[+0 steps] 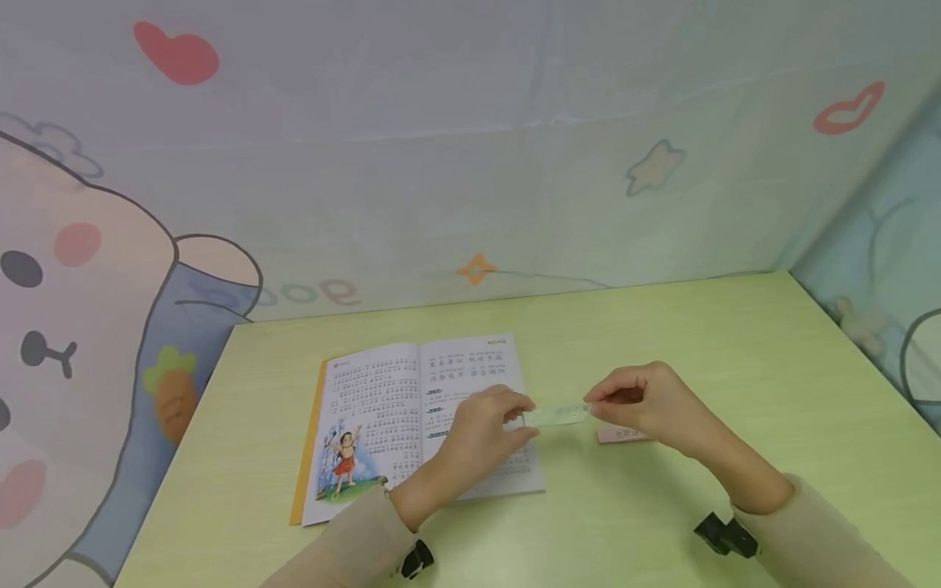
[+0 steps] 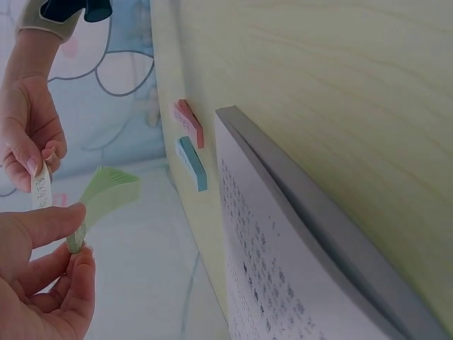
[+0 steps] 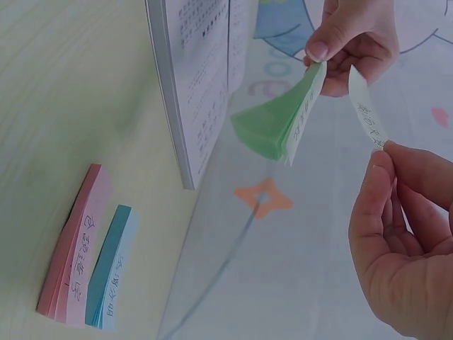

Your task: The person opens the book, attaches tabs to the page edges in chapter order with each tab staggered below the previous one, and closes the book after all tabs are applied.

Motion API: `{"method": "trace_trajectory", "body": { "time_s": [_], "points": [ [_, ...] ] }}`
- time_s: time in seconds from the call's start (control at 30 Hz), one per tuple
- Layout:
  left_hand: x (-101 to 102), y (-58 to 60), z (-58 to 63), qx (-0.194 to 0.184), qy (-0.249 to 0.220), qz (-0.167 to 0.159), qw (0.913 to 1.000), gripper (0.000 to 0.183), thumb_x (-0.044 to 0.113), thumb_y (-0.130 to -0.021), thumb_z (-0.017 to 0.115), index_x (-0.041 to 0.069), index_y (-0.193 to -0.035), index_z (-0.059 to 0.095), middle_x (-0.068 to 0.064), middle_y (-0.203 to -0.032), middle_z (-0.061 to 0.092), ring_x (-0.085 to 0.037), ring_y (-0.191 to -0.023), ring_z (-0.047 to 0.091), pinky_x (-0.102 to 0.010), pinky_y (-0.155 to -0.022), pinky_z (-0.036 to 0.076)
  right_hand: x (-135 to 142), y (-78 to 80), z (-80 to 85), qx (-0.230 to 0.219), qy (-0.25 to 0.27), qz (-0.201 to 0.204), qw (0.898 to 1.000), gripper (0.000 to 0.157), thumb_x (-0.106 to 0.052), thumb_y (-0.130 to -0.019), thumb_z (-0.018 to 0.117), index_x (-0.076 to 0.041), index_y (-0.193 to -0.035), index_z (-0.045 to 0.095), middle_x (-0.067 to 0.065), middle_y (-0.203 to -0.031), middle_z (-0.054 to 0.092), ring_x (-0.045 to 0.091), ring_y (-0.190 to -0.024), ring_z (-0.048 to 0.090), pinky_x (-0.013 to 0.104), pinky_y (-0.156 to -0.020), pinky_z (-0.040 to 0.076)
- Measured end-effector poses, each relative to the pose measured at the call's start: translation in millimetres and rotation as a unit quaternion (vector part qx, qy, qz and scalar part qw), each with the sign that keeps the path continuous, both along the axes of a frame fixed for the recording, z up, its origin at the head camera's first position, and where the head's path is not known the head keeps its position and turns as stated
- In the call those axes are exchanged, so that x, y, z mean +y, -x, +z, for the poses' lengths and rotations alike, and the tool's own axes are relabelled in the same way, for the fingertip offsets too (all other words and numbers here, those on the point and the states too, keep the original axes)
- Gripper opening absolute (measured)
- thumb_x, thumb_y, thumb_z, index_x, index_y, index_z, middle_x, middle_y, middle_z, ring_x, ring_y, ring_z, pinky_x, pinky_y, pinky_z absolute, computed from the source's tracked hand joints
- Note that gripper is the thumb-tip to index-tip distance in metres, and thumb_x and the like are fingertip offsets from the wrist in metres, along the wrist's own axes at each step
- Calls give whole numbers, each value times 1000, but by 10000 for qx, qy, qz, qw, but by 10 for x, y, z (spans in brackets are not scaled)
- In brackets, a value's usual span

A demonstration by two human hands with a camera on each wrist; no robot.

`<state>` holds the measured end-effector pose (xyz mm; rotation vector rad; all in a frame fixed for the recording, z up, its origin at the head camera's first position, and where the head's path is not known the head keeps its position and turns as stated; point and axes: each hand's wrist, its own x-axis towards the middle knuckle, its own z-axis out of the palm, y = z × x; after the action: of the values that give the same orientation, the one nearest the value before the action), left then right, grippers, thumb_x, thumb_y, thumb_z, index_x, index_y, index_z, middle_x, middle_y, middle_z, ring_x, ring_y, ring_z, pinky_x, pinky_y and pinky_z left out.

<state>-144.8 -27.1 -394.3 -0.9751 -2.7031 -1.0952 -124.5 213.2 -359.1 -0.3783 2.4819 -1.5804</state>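
Held up over the table, my left hand [image 1: 478, 433] pinches a pad of green sticky notes [image 3: 272, 127] at one end between thumb and fingers. The pad's free sheets fan out and carry handwriting on the top one. My right hand [image 1: 654, 408] pinches the end of a single narrow sticky note [image 3: 368, 113], pale with handwritten characters. In the right wrist view this strip stands apart from the pad, its far end close to the left hand. From the head view the pad and the strip overlap and cannot be told apart.
An open book [image 1: 470, 367] with printed text and a picture lies left of centre, partly under the left hand. Pink sticky notes [image 3: 78, 244] and blue sticky notes [image 3: 113, 269] lie side by side on the table [image 1: 735, 351]. A patterned cloth [image 1: 441, 163] hangs behind.
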Motion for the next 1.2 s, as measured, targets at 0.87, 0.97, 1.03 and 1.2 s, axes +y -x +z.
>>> {"method": "trace_trajectory", "body": {
  "time_s": [0.87,0.97,1.03,1.2],
  "points": [
    [443,-135,-54,-56,178,-685,9975,22,16,-78,76,8,-98,71,3,-88,65,-2,-76,54,-8,-68,41,127,114,146,-163,595,-516,9968,27,-11,-84,69,10,-101,65,-3,-82,68,12,-73,63,26,-66,54],
    [504,-173,-83,44,246,-786,9966,22,16,-77,77,8,-96,71,4,-85,64,1,-74,52,-6,-66,40,131,123,143,-164,680,-494,9963,26,-8,-84,68,12,-101,64,-3,-82,68,13,-74,63,26,-67,54],
    [539,-197,-111,118,314,-854,9958,22,16,-76,77,8,-95,71,4,-84,63,2,-73,51,-6,-66,40,136,129,142,-181,721,-479,9961,26,-7,-84,68,12,-102,64,-4,-82,68,13,-74,63,26,-67,54],
    [583,-263,-221,73,476,-1036,9934,21,15,-75,78,7,-93,71,3,-82,64,2,-71,51,-6,-65,40,139,139,136,-280,795,-472,9953,28,-8,-84,68,13,-102,63,-3,-82,68,13,-74,64,26,-67,54]
  ]
}}
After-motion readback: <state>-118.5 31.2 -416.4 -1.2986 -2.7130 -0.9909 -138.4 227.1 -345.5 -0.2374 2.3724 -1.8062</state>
